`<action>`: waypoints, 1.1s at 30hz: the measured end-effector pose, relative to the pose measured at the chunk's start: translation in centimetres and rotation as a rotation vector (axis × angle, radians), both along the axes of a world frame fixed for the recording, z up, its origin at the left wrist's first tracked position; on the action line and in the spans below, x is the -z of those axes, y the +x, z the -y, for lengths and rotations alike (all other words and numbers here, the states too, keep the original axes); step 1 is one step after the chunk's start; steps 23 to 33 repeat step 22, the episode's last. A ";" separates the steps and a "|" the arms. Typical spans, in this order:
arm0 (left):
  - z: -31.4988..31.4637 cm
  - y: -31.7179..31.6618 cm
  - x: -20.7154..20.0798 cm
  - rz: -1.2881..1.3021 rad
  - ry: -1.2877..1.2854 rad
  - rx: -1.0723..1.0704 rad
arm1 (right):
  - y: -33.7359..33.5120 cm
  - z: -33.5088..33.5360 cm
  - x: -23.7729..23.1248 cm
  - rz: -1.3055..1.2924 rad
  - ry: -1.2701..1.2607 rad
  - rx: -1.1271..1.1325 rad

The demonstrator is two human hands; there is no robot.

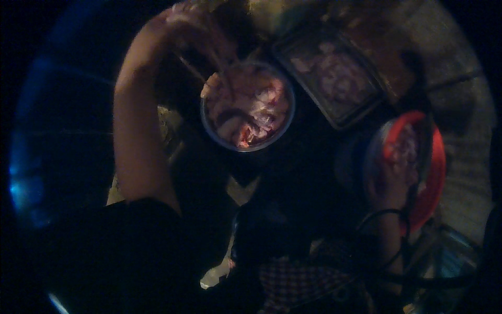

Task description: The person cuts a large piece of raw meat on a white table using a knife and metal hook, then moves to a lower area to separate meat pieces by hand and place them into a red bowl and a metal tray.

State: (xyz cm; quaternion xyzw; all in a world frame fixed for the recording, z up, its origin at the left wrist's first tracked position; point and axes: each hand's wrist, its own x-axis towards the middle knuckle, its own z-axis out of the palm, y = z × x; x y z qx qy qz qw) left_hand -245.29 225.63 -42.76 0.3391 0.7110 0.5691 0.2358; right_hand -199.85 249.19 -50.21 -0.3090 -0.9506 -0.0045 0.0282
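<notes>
The scene is very dark and blurred. A round tub [203,123] with a pale rim stands in front of me, holding raw-looking pinkish meat [261,112]. My left arm reaches up along the left side and bends over at the top. My left hand [206,36] hangs above the tub's far left edge, with its fingers too dim to make out. On the right, my right hand [388,180] is at a red basin [438,157] that contains pinkish pieces [405,144], which it seems to touch. Shadow hides how its fingers lie.
A rectangular clear-sided tray [340,121] with more pale pink pieces [337,73] sits beyond the tub, to the right. Checked cloth [298,282] shows near the lower edge. A dark cord or band [384,212] loops near my right wrist.
</notes>
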 end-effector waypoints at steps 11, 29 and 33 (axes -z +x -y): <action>-1.9 3.4 8.0 0.104 -0.081 -0.118 | -0.4 0.6 -2.1 -0.096 -0.004 -0.069; -2.3 14.0 27.7 -0.732 -1.021 -0.109 | 0.5 -1.2 -0.9 -0.072 0.040 -0.096; -2.3 14.0 27.7 -0.732 -1.021 -0.109 | 0.5 -1.2 -0.9 -0.072 0.040 -0.096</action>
